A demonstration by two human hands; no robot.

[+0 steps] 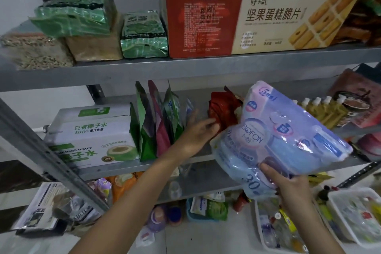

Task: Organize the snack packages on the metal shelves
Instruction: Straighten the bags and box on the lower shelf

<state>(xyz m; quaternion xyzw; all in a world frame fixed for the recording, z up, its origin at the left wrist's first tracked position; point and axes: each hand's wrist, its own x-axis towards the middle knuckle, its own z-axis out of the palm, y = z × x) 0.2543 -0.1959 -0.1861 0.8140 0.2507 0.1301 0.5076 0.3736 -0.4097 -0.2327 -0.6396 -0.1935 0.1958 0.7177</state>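
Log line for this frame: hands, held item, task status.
left hand: open, extended into middle shelf beside red bag | right hand: grips blue BOFON pack | status: pack not yet shelved

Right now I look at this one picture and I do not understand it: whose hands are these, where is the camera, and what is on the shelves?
There is no machine here: a person works with two bare hands, and the single picture comes from a camera worn on the head, looking forward and down. The right hand grips a soft blue and purple plastic pack from below. The left hand, fingers straight, reaches into the grey metal middle shelf, toward a crumpled red bag; I cannot tell if it touches. On that shelf also stand white and green cardboard boxes and upright green and pink pouches.
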